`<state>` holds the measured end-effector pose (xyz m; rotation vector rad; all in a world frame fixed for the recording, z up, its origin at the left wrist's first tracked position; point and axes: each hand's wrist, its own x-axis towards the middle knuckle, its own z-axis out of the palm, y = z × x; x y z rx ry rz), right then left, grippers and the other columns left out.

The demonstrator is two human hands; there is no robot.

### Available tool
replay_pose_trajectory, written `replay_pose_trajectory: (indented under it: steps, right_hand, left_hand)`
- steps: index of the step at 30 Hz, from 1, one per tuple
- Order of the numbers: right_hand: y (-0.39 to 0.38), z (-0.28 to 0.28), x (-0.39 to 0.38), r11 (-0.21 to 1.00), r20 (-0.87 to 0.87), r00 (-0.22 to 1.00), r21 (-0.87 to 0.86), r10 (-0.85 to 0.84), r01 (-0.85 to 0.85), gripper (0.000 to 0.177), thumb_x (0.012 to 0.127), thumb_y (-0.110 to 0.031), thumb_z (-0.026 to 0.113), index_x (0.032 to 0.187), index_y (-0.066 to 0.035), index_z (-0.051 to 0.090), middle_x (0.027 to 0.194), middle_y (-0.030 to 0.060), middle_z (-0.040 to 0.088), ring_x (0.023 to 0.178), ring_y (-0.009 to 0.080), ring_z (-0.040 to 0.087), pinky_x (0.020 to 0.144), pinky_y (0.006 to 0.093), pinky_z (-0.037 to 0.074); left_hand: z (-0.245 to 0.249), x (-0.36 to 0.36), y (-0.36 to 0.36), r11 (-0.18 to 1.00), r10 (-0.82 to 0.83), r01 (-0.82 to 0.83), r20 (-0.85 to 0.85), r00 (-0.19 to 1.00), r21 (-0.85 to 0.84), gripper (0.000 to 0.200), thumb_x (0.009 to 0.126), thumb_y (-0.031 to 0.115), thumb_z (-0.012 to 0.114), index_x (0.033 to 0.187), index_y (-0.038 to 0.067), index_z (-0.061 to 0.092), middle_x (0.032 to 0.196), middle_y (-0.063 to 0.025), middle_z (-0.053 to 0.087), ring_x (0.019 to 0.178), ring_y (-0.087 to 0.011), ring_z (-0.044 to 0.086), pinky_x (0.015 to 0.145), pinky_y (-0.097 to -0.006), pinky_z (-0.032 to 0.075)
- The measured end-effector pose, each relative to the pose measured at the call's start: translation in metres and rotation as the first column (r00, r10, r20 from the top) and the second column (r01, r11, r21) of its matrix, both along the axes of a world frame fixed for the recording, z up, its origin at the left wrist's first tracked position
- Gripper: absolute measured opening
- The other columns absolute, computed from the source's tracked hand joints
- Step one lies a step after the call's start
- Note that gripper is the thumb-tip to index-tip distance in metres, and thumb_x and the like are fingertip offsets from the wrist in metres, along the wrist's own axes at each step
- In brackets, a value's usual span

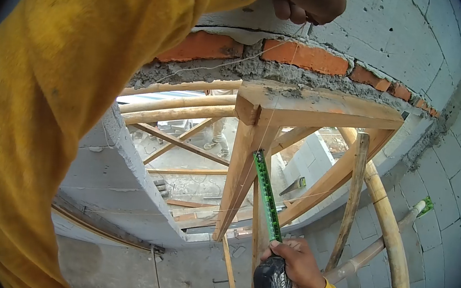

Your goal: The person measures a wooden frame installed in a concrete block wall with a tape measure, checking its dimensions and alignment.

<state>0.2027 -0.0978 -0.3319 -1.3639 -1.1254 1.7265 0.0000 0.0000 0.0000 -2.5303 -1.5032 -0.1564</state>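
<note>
My left hand (pixel 311 1) is raised at the top against the grey block wall, its fingers closed on a thin string (pixel 274 112). The string hangs down in front of the wooden frame (pixel 327 107). Lower down, my right hand (pixel 297 263) grips a black tape measure (pixel 272 280). Its green blade (pixel 268 194) is drawn out upward, and the blade's end lies at the frame's upright post (pixel 241 174), close to the string. Both arms wear yellow sleeves.
Red bricks (pixel 304 57) and rough mortar run above the frame. Bamboo poles (pixel 388 221) and a wooden stick (pixel 349 199) stand at right. Through the opening, a person's legs (pixel 218 137) show among crossed timbers. A grey block wall (pixel 444 187) curves along the right.
</note>
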Motion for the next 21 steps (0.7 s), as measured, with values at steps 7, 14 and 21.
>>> replay_pose_trajectory:
  steps: [7,14,21]
  right_hand:
    - [-0.001,-0.007,-0.001,1.0,0.011,1.0,0.011,0.02,-0.02,0.033,0.099,-0.018,0.057,0.085,0.008,0.071,0.073,0.0101,0.07,0.061,0.0134,0.066,0.06,0.0247,0.052]
    - [-0.001,-0.01,-0.001,0.997,0.029,0.999,0.059,0.044,-0.046,0.035,0.1,-0.019,0.054,0.085,0.008,0.071,0.074,0.0103,0.07,0.063,0.0134,0.065,0.062,0.0249,0.052]
    - [-0.022,-0.005,0.009,0.985,-0.214,0.968,-0.137,-0.131,0.103,0.035,0.097,-0.016,0.053,0.079,0.01,0.067,0.072,0.0186,0.068,0.061,0.0239,0.067,0.062,0.0292,0.055]
  left_hand:
    - [-0.01,0.013,-0.007,0.99,0.136,-0.139,0.183,0.974,0.003,0.035,0.084,0.018,0.057,0.104,-0.007,0.072,0.105,-0.0218,0.07,0.097,-0.0319,0.063,0.086,-0.0406,0.049]
    - [-0.003,0.017,-0.005,0.973,0.221,-0.195,0.247,0.944,-0.125,0.03,0.085,0.02,0.059,0.096,-0.004,0.073,0.092,-0.0173,0.07,0.088,-0.0268,0.06,0.083,-0.037,0.048]
    - [-0.016,-0.007,0.009,0.999,-0.042,0.043,0.33,0.943,0.005,0.026,0.089,0.021,0.064,0.093,-0.002,0.073,0.086,-0.0126,0.07,0.075,-0.0213,0.06,0.073,-0.0307,0.049]
